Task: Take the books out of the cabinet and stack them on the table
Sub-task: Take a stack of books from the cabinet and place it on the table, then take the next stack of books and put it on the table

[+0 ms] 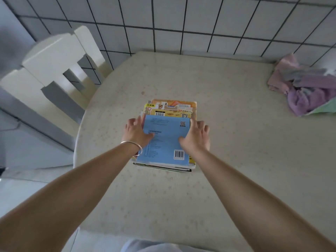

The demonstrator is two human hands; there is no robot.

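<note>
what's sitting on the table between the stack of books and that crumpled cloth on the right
Nothing: in the head view, only bare table lies between the stack of books and the crumpled cloth.

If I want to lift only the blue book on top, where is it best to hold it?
Probably by its two long side edges, coming from left and right. The blue book lies flat on the stack of books, and its sides are where the left hand and right hand already sit, thumbs on the cover.
</note>
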